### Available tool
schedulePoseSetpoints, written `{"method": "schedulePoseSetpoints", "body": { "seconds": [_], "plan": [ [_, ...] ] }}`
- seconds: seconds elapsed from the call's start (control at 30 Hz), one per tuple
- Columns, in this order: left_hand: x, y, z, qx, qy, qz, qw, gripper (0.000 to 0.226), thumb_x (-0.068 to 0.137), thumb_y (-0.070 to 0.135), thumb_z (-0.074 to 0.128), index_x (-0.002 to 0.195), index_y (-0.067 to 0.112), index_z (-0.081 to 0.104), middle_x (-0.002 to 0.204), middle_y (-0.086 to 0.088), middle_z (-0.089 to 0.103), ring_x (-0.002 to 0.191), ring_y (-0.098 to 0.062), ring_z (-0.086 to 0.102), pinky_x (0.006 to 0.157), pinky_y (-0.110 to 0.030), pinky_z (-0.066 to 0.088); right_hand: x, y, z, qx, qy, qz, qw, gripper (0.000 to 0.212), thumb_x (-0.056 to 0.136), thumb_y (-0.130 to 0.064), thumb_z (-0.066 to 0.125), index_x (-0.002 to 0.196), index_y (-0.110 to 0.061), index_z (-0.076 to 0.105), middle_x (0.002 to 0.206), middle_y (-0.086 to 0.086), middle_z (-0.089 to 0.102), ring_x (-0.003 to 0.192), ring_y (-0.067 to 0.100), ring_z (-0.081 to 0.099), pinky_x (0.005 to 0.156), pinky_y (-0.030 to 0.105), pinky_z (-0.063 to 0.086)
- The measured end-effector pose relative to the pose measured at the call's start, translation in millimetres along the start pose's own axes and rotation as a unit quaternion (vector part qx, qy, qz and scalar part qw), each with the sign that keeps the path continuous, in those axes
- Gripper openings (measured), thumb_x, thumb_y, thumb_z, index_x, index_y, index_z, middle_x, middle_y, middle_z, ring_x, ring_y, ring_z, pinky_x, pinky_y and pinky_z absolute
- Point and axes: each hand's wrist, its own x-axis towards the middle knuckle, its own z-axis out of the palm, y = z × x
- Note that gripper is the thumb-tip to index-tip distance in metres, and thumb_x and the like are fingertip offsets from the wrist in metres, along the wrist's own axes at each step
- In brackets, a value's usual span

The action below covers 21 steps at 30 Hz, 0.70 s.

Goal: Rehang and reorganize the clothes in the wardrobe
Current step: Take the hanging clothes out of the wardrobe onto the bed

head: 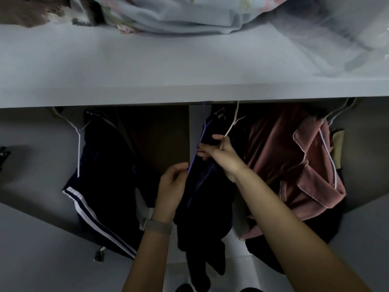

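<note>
Wardrobe shelf (147, 66) spans the upper frame; hanging space lies below. At centre frame, a dark garment (202, 197) hangs on a purple hanger (196, 150). The left hand (171, 186) pinches the hanger's lower arm; the right hand (223, 157) grips the garment top beside a pale hanger (231, 125). Keep the hanger steady while seating fabric evenly. Striped trousers (101, 186) hang left, a pink garment (294, 165) right.

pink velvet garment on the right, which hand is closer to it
Right. The right hand grips a hanger just beside the pink velvet garment; the left hand sits farther left, pinching the purple hanger.
</note>
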Motion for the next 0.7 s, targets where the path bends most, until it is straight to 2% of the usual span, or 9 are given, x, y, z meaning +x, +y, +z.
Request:
{"method": "schedulePoseSetpoints", "body": {
  "seconds": [0.1,0.23,0.3,0.37,0.47,0.5,0.57,0.63,0.7],
  "plan": [
    [-5,3,-3,-0.012,-0.019,0.012,1.000,0.023,0.093,0.010,0.051,0.102,0.022,0.069,0.097,0.007,0.071,0.091,-0.006,0.066,0.078,-0.018,0.052,-3,3,8,0.033,0.030,-0.014,0.999,0.049,0.087,-0.017,0.068,0.124,-0.019,0.035,0.102,0.009,0.069,0.095,0.023,0.068,0.086,0.029,0.053],
    [-12,8,-5,-0.046,-0.060,0.028,0.997,0.023,0.092,0.005,0.054,0.100,0.021,0.070,0.092,0.010,0.073,0.087,-0.002,0.067,0.071,-0.012,0.051,-5,2,11,0.063,0.050,-0.013,0.997,0.038,0.090,-0.016,0.065,0.119,-0.016,0.039,0.096,0.009,0.071,0.074,0.016,0.069,0.067,0.025,0.052],
    [-16,8,-2,-0.044,-0.081,0.032,0.995,0.021,0.092,0.005,0.056,0.105,0.015,0.069,0.099,0.005,0.072,0.092,-0.004,0.067,0.073,-0.014,0.051,-7,2,9,0.060,0.059,-0.009,0.996,0.028,0.092,-0.016,0.061,0.113,-0.014,0.043,0.089,0.006,0.072,0.067,0.013,0.069,0.059,0.022,0.049],
    [-21,7,4,-0.038,-0.096,0.036,0.994,0.021,0.090,0.006,0.058,0.109,0.011,0.067,0.104,0.001,0.070,0.097,-0.007,0.066,0.082,-0.019,0.053,-10,5,4,0.063,0.070,-0.003,0.996,0.016,0.094,-0.014,0.059,0.104,-0.013,0.046,0.086,0.004,0.072,0.065,0.012,0.069,0.052,0.019,0.045],
    [-25,4,12,-0.034,-0.117,0.042,0.992,0.024,0.086,0.009,0.065,0.110,0.012,0.065,0.109,0.001,0.068,0.102,-0.007,0.063,0.092,-0.025,0.051,-14,6,-3,0.057,0.083,0.005,0.995,0.022,0.092,-0.007,0.058,0.085,-0.017,0.039,0.085,0.005,0.073,0.064,0.014,0.068,0.049,0.018,0.042],
    [-26,3,14,-0.033,-0.122,0.037,0.991,0.024,0.085,0.011,0.067,0.109,0.014,0.065,0.110,0.002,0.067,0.102,-0.005,0.063,0.092,-0.026,0.051,-16,4,-5,0.052,0.080,0.009,0.995,0.021,0.092,-0.007,0.058,0.085,-0.017,0.040,0.083,0.004,0.073,0.062,0.013,0.068,0.049,0.019,0.043],
    [-24,2,19,-0.025,-0.127,0.036,0.991,0.025,0.083,0.013,0.069,0.108,0.016,0.065,0.109,0.001,0.067,0.102,-0.006,0.063,0.093,-0.029,0.051,-19,0,-8,0.019,0.064,0.014,0.998,0.006,0.094,-0.013,0.056,0.093,-0.009,0.052,0.079,0.002,0.072,0.058,0.011,0.067,0.049,0.019,0.045],
    [-23,2,22,-0.030,-0.130,0.033,0.991,0.026,0.082,0.013,0.071,0.107,0.016,0.066,0.109,0.000,0.068,0.103,-0.012,0.064,0.094,-0.035,0.051,-20,-3,-10,-0.012,0.056,0.024,0.998,0.017,0.096,-0.018,0.054,0.101,-0.002,0.059,0.077,0.002,0.070,0.053,0.008,0.065,0.047,0.017,0.045],
    [-26,4,27,-0.040,-0.136,0.029,0.989,0.026,0.082,0.012,0.071,0.107,0.016,0.066,0.109,0.000,0.068,0.103,-0.013,0.064,0.094,-0.036,0.051,-21,-5,-11,-0.021,0.061,0.030,0.997,0.017,0.097,-0.019,0.053,0.099,-0.004,0.060,0.074,0.003,0.067,0.047,0.006,0.061,0.044,0.016,0.043]
  ]
}}
